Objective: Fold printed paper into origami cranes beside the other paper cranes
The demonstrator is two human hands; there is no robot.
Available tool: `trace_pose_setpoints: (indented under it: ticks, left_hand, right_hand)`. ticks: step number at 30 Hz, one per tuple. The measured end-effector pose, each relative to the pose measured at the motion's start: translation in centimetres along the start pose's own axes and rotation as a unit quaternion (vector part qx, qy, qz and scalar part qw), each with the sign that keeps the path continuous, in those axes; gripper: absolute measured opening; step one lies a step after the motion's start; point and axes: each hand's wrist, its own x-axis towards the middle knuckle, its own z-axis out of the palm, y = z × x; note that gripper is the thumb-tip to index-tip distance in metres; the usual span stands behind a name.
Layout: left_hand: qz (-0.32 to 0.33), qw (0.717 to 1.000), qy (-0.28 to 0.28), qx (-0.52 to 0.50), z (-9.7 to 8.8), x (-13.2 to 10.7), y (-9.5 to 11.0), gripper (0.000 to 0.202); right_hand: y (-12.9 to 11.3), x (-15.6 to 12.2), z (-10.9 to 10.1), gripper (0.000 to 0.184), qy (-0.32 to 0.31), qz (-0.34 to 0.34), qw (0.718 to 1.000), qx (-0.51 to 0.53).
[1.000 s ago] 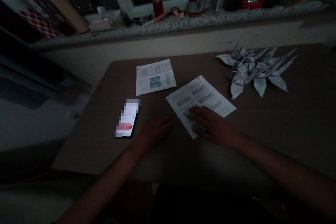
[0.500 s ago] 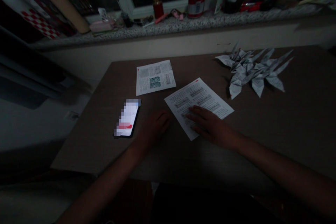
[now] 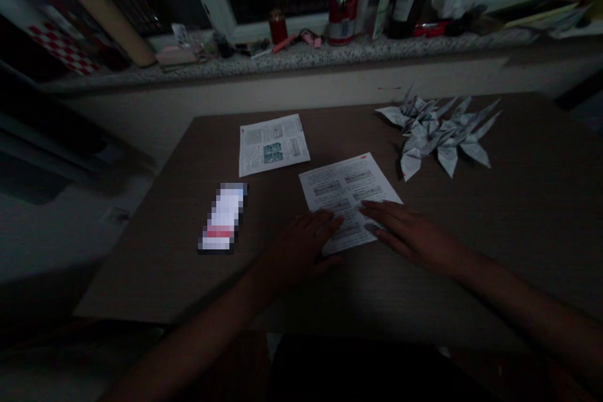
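Head view: the left hand (image 3: pixel 301 245) and right hand (image 3: pixel 405 232) lie open and flat on the near edge of a printed sheet (image 3: pixel 346 191) at the middle of the dim counter (image 3: pixel 518 213). Thin, light and floppy, it would likely slide under pressure; pinching a free corner looks surest.

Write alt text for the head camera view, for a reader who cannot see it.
In dim light, a person's left hand and right hand lie flat on the near edge of a printed sheet on a brown table. A lit phone and a second printed sheet lie to the left, a pile of folded paper shapes at the far right.
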Motion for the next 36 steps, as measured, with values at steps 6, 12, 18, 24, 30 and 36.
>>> trace_pose_setpoints:
  ticks: [6, 12, 18, 24, 30, 36]
  left_hand:
    - [0.017, 1.000, 0.019, 0.011, 0.2, -0.4, -1.2, 0.054]
    - [0.027, 0.998, 0.050, 0.023, -0.2, -0.8, -1.4, 0.033]
    - [-0.012, 0.999, 0.031, 0.002, -1.1, -0.7, -1.4, 0.027]
    - [-0.082, 0.994, 0.055, -0.056, -2.2, 0.7, -2.0, 0.026]
    - [-0.150, 0.984, 0.051, -0.082, -3.0, 2.9, -2.8, 0.028]
    - [-0.163, 0.980, 0.051, -0.101, -3.0, 3.8, -3.7, 0.035]
  right_hand:
    - [-0.5, -2.3, -1.2, 0.061, -0.035, -0.019, 0.999, -0.005]
    - [0.2, -3.7, -1.6, 0.061, -0.049, -0.031, 0.998, -0.013]
    - [0.0, -3.3, -1.0, 0.020, 0.018, 0.004, 0.998, 0.055]
    - [-0.4, -1.4, -1.4, 0.016, 0.078, 0.098, 0.987, 0.104]
    - [0.5, 1.1, -1.5, 0.017, 0.094, 0.160, 0.978, 0.094]
    - [1.4, 2.6, -1.5, 0.021, 0.077, 0.183, 0.977, 0.082]
